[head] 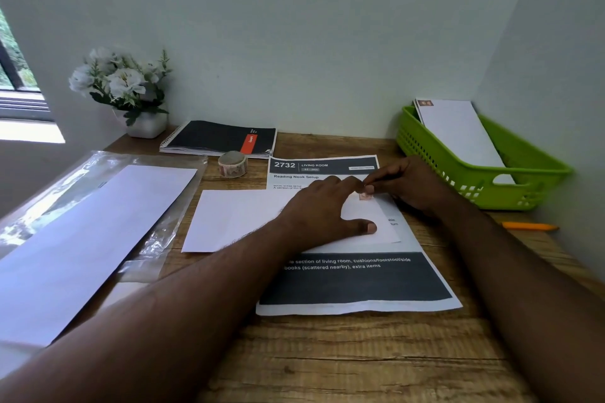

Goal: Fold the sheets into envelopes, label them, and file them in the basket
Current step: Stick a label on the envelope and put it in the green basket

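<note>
Centre frame: my left hand (322, 206) lies flat, fingers spread, pressing the folded white paper envelope (242, 219); my right hand (412, 186) pinches a small reddish label sticker (364, 196) onto its upper right corner.

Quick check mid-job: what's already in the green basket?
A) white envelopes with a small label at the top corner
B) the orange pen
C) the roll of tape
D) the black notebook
A: white envelopes with a small brownish label stand leaning in the green basket.

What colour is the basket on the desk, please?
Bright green basket, seen in the head view.
</note>
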The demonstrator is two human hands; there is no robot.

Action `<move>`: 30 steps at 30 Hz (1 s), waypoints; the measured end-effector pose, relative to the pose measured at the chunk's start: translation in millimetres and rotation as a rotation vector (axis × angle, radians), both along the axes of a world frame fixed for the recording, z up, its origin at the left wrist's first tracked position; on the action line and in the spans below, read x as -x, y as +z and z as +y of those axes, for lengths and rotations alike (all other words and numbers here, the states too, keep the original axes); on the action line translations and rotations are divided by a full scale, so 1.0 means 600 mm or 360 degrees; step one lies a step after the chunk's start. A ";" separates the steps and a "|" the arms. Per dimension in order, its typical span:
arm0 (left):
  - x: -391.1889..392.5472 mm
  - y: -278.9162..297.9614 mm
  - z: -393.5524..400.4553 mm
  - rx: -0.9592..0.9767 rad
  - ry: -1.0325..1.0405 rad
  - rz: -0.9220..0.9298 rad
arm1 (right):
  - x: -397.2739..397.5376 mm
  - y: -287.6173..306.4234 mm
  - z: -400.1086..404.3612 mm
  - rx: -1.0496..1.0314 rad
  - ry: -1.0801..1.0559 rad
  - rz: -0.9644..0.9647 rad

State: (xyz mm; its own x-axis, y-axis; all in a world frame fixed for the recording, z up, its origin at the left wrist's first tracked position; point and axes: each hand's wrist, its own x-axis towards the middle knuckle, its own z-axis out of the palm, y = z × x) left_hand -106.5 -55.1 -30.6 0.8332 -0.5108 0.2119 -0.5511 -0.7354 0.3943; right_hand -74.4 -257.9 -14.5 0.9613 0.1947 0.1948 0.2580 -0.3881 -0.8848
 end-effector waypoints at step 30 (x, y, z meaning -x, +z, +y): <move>0.006 0.004 -0.002 -0.0239 -0.0007 -0.0073 | 0.016 0.005 0.013 0.0296 -0.0045 -0.0171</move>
